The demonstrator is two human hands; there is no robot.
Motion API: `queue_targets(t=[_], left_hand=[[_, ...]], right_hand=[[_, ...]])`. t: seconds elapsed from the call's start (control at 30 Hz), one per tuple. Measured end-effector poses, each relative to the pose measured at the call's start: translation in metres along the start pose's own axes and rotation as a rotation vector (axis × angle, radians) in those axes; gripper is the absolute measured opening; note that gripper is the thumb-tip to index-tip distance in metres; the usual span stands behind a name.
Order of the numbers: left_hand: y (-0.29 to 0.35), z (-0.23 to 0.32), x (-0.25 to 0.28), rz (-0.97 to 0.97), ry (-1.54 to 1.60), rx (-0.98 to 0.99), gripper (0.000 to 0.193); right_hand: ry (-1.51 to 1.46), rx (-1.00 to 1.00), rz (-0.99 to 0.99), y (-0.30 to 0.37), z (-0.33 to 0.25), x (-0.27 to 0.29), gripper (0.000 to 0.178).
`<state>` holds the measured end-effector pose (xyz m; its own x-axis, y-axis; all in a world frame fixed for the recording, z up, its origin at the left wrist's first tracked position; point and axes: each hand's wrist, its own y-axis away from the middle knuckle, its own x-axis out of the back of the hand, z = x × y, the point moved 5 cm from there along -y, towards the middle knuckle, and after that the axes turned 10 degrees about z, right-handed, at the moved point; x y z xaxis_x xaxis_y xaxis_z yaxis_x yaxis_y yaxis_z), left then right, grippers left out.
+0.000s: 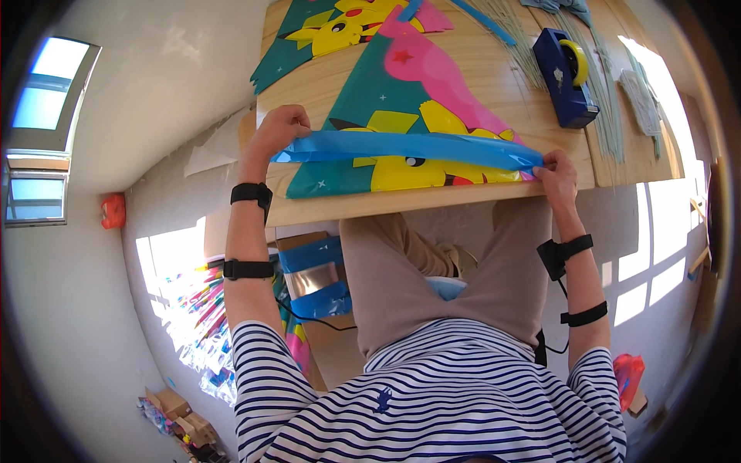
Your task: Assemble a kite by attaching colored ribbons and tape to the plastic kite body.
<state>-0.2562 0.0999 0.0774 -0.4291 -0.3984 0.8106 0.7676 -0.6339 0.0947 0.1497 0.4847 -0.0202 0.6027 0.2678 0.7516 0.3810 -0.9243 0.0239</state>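
A long blue plastic strip (417, 145) is stretched sideways between my two hands. My left hand (282, 130) pinches its left end near the table's left edge. At the other end, my right hand (559, 177) grips it between thumb and fingers by the near edge. Beneath the strip lies a triangular printed kite sheet (370, 85) in green, pink and yellow, flat on the wooden table (486, 69). The strip crosses the wide near part of the sheet. Whether it touches the sheet all along, I cannot tell.
A blue tape dispenser (562, 92) with a yellow roll stands at the right. Thin pale rods (606, 100) lie around it, with a clear plastic box (639, 102) farther right. Another printed sheet (309, 38) is at the far left. A taped carton (312, 274) sits below the table.
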Motion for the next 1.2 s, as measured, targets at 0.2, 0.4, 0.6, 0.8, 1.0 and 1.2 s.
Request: queue_targets(t=[0.2,0.4,0.6,0.8,1.0,1.2], left_hand=[[0.010,-0.056,-0.037,-0.022,0.025,0.109,0.021],[0.014,-0.060,-0.036,-0.040,0.057,0.121,0.025],[0.010,-0.050,-0.030,-0.115,0.015,0.143,0.030],[0.007,-0.050,-0.037,-0.086,0.027,0.122,0.021],[0.009,-0.034,-0.026,-0.046,-0.084,0.071,0.019],[0.029,-0.007,0.010,0.015,0.164,-0.051,0.011]], right_hand=[[0.007,0.040,-0.004,-0.003,0.004,-0.003,0.028],[0.008,0.028,-0.009,-0.002,0.001,-0.002,0.029],[-0.001,0.027,-0.002,-0.001,0.001,-0.001,0.028],[-0.003,0.041,-0.002,0.000,0.000,0.000,0.028],[-0.012,0.032,-0.003,0.000,0.004,0.001,0.029],[0.030,0.042,0.005,0.004,-0.006,0.003,0.029]])
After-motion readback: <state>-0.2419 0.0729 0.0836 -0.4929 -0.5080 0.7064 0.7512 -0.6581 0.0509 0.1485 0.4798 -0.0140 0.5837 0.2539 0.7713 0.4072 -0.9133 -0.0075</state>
